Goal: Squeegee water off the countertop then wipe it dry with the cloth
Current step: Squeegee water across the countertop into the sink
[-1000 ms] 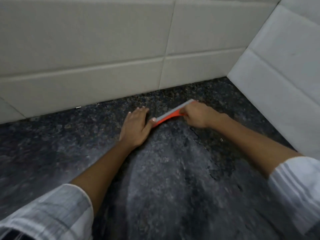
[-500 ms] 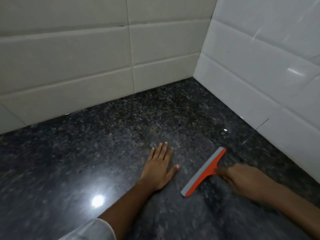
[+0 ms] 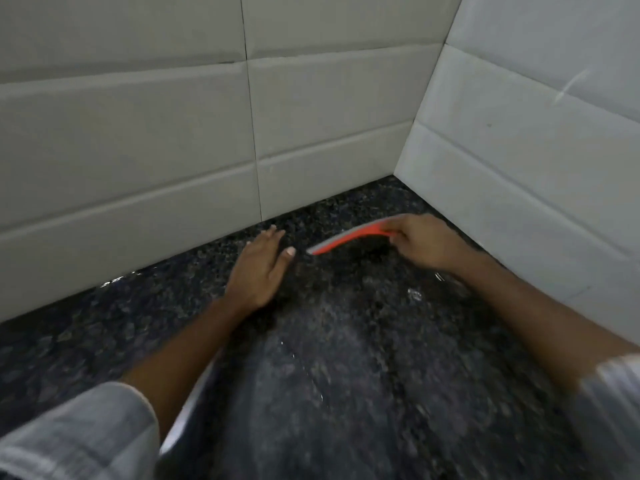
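An orange squeegee [image 3: 346, 241] with a grey rubber blade lies across the dark speckled granite countertop [image 3: 363, 375], close to the back corner. My right hand [image 3: 426, 242] grips its handle at the right end. My left hand [image 3: 259, 268] rests flat on the counter with fingers together, its thumb tip a short gap from the blade's left end. Small water droplets [image 3: 414, 294] glint on the counter below my right hand. No cloth is in view.
White tiled walls meet at a corner: the back wall [image 3: 173, 150] and the right wall [image 3: 536, 150]. They bound the counter behind and to the right. A wet glint sits along the back wall's base [image 3: 114, 280]. Grey striped sleeves cover both upper arms.
The squeegee and my right hand have moved from nearer me back up toward the corner by the wall. My left hand has also slid farther toward the back wall.
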